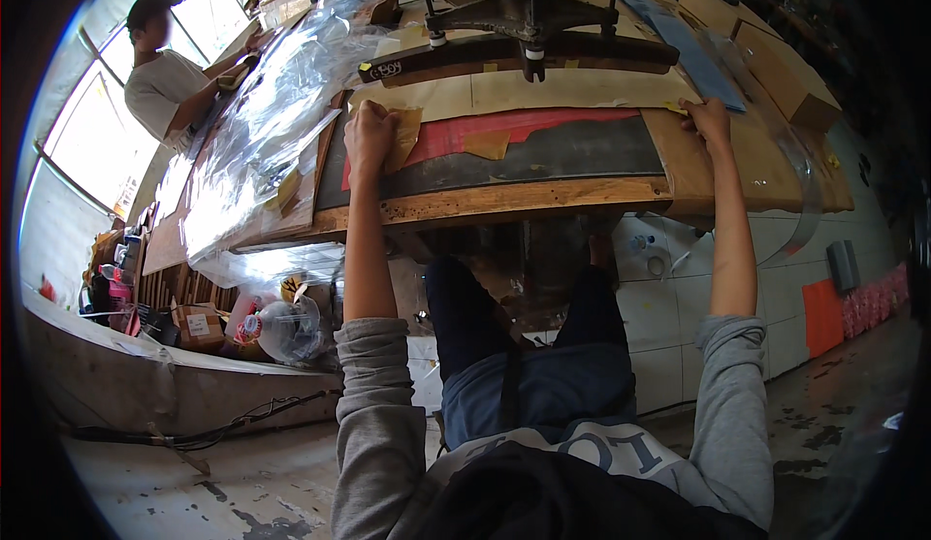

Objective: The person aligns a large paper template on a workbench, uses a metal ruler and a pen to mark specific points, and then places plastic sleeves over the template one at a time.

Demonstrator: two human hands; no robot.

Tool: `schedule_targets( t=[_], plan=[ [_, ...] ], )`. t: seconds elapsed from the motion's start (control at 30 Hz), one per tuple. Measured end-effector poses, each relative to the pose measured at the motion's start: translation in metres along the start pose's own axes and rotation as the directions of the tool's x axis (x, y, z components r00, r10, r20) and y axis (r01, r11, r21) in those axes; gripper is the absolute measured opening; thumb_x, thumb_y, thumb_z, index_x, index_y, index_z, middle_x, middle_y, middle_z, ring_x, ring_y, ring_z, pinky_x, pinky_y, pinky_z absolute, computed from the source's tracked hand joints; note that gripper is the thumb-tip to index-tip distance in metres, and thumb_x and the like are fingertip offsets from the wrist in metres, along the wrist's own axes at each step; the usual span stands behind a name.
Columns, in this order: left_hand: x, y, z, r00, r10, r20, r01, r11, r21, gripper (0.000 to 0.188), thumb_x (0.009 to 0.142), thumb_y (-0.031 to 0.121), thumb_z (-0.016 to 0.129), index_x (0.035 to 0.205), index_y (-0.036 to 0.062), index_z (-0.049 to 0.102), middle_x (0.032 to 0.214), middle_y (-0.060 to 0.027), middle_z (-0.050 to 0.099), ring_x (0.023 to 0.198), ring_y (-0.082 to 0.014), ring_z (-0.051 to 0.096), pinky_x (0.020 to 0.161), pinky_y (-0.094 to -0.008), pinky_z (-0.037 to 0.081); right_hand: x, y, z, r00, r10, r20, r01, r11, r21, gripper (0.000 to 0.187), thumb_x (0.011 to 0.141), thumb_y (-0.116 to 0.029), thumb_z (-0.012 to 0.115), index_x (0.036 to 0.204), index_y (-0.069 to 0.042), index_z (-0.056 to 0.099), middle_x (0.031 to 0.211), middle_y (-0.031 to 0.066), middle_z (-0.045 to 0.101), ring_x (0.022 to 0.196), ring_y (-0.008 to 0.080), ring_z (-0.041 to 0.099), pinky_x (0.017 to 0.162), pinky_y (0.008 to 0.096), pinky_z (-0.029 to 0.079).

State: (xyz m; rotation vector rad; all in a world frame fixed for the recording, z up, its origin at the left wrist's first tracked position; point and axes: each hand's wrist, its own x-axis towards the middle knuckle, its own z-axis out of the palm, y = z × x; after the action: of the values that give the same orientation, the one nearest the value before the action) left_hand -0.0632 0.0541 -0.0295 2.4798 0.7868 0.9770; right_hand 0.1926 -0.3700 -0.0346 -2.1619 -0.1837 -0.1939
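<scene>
- Far left: bright curved windows (92, 104); a second person in a grey shirt (165, 89) leans on the far end of the long wooden tabletop (504, 201).
- Below that, floor-level clutter: cardboard box (199, 327), clear plastic bag (291, 332), black cables (204, 433) on the stained concrete floor (223, 482).
- Crumpled clear plastic sheeting (272, 113) covers the left stretch of the tabletop.
- Left hand (370, 138) closed in a fist on a tan sheet of sandpaper-like paper (402, 138), pressed at the left end of the dark flat rectangular panel (543, 157) with a red strip (504, 128) along its top edge.
- A second tan scrap (488, 142) lies mid-panel.
- Behind the panel: pale board (543, 89), then a black curved bar with a dark metal clamp frame (524, 26).
- Right hand (708, 118) rests at the panel's right upper corner, fingers curled down; whether it pinches anything I cannot tell.
- Right: blue strip (684, 50), cardboard boxes (786, 75), white tiled wall (669, 307), orange panel (822, 317).
</scene>
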Motion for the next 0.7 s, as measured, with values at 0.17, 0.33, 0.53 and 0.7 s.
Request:
schedule_targets(
  t=[0.17,0.33,0.53,0.7],
  plan=[
    [0.001,-0.008,0.003,0.998,0.046,-0.043,-0.046,0.999,-0.008,0.027,0.07,0.026,0.068,0.079,0.0037,0.056,0.081,-0.0158,0.063,0.079,-0.0356,0.059,0.071,-0.0439,0.045,-0.003,-0.009,-0.003,0.998,0.045,0.04,-0.047,0.998,0.047,0.03,0.073,-0.027,0.069,0.078,0.001,0.06,0.056,0.0058,0.059,0.043,0.0099,0.055,0.037,0.0241,0.03],
    [-0.003,-0.01,0.001,0.996,0.075,-0.039,-0.076,0.997,-0.005,0.028,0.072,0.027,0.067,0.082,0.0035,0.056,0.082,-0.0157,0.063,0.079,-0.0355,0.06,0.071,-0.0439,0.045,0.0,-0.004,-0.001,0.997,0.052,0.053,-0.058,0.992,0.116,0.023,0.078,-0.023,0.064,0.078,0.0,0.06,0.06,0.0055,0.061,0.047,0.0096,0.057,0.038,0.0232,0.032],
    [-0.015,0.005,-0.011,0.998,-0.059,0.029,0.056,0.994,0.099,0.028,0.076,0.033,0.064,0.089,0.0092,0.058,0.088,-0.0154,0.064,0.085,-0.0349,0.061,0.073,-0.0445,0.047,0.008,0.008,-0.001,0.997,0.065,0.04,-0.07,0.989,0.128,0.019,0.081,-0.017,0.06,0.073,0.001,0.059,0.06,0.0063,0.06,0.046,0.0106,0.056,0.038,0.0244,0.035],
    [-0.016,0.008,-0.014,0.996,-0.081,0.033,0.075,0.984,0.165,0.029,0.077,0.037,0.062,0.091,0.0118,0.058,0.09,-0.0148,0.064,0.088,-0.0346,0.06,0.073,-0.0454,0.047,0.011,0.007,0.001,0.998,0.066,0.02,-0.068,0.991,0.118,0.019,0.08,-0.016,0.059,0.072,0.002,0.059,0.059,0.0069,0.06,0.046,0.011,0.056,0.038,0.0254,0.036]
  ],
)
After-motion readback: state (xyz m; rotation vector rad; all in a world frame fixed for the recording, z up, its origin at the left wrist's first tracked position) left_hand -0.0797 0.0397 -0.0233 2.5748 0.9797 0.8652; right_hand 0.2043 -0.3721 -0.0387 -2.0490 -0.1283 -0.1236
